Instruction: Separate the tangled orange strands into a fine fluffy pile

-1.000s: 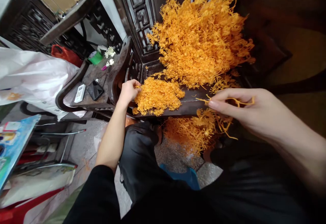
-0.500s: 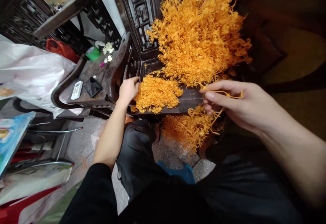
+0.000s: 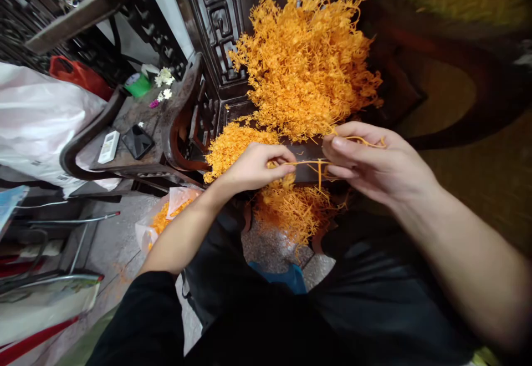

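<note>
My left hand [image 3: 258,166] is closed in a pinch on an orange stringy sprig [image 3: 306,162], whose thin stem stretches across to the fingers of the other hand. My right hand [image 3: 376,163] pinches thin orange strands [image 3: 361,141] that lie over its fingers. Behind both hands, a large heap of orange stringy sprigs [image 3: 310,66] rests on a dark carved wooden chair [image 3: 219,75]. A smaller pile of orange clusters [image 3: 230,147] lies on the seat, partly covered by my left hand. Below the seat edge hang more loose orange strands [image 3: 286,213].
At left, a small wooden table [image 3: 124,111] holds a white remote [image 3: 108,147], a black phone-like object [image 3: 137,142], a green tape roll [image 3: 137,85] and white flowers [image 3: 165,76]. A plastic bag with orange pieces [image 3: 145,222] stands on the floor. A blue object [image 3: 286,279] lies between my legs.
My left hand has moved right from the small pile to my right hand and now pinches a sprig. The right hand keeps its strands. The view has shifted, showing the floor bag more fully.
</note>
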The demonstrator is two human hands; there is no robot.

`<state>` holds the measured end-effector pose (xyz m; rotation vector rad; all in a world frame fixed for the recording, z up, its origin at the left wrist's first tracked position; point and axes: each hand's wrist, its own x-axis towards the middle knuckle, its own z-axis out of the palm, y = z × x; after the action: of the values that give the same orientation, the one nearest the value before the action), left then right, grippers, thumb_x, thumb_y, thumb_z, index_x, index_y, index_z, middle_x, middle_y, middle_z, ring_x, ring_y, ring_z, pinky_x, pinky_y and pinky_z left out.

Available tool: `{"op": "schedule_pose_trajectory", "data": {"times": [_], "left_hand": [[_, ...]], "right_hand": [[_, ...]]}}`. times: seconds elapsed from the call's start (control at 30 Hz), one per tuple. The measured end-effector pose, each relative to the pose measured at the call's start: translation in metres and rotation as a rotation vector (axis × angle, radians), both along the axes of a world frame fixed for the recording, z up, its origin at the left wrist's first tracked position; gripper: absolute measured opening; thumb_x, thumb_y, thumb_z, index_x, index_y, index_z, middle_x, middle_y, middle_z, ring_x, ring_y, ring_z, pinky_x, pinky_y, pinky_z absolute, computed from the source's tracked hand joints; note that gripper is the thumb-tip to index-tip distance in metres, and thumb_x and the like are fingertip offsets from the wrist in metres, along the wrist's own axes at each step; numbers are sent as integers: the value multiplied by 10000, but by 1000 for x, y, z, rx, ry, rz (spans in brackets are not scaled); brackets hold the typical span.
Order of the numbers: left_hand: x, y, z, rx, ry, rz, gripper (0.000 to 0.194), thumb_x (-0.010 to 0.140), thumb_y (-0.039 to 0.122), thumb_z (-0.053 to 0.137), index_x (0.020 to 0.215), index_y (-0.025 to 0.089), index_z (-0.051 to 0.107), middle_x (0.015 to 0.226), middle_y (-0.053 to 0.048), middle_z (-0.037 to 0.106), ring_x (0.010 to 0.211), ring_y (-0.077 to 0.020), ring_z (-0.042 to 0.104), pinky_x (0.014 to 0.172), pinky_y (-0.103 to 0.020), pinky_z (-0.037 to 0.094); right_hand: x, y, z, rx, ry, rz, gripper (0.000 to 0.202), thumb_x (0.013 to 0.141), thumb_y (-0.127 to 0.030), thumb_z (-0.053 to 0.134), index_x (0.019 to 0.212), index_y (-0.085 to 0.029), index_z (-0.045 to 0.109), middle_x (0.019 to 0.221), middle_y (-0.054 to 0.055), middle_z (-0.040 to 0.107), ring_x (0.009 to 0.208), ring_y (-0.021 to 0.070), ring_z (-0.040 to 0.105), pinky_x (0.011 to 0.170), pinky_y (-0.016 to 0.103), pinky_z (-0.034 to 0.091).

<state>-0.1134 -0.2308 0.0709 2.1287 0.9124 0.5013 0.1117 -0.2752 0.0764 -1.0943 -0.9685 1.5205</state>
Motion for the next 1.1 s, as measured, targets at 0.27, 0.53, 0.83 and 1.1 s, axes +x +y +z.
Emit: {"op": "schedule_pose_trajectory", "data": {"times": [0.27,0.53,0.83,1.1], "left_hand": [[-30,10,20,-125,-68,-37,229,815,386,852,911,192,777,941,-25,796,890,-170,726,852,-299,538],[-40,10,25,-161,-33,60,200,816,346,837,886,168,777,898,-30,790,814,-152,707,762,-275,523],[-27,7,18,-99,7,7,187,844,344,809,886,165,774,868,-17,787,782,-140,677,741,-271,483],[-22,2,25,-23,-107,20,209,872,366,809,915,166,769,945,-41,799,893,-161,718,843,-274,524]], "right_hand": [[5,-7,-10,264,-571,158,292,789,-502,850,881,-230,797,893,48,762,775,202,644,720,354,461],[17,1,-11,429,-633,314,415,846,-631,766,892,-219,797,1036,84,773,942,250,705,868,396,511],[2,-7,-4,638,-678,-67,220,967,-444,694,1080,-265,754,1171,88,764,1102,276,718,1019,457,550],[-23,6,-30,673,-835,382,222,1026,-231,491,1099,-201,698,972,79,723,886,199,681,797,317,518]]}}
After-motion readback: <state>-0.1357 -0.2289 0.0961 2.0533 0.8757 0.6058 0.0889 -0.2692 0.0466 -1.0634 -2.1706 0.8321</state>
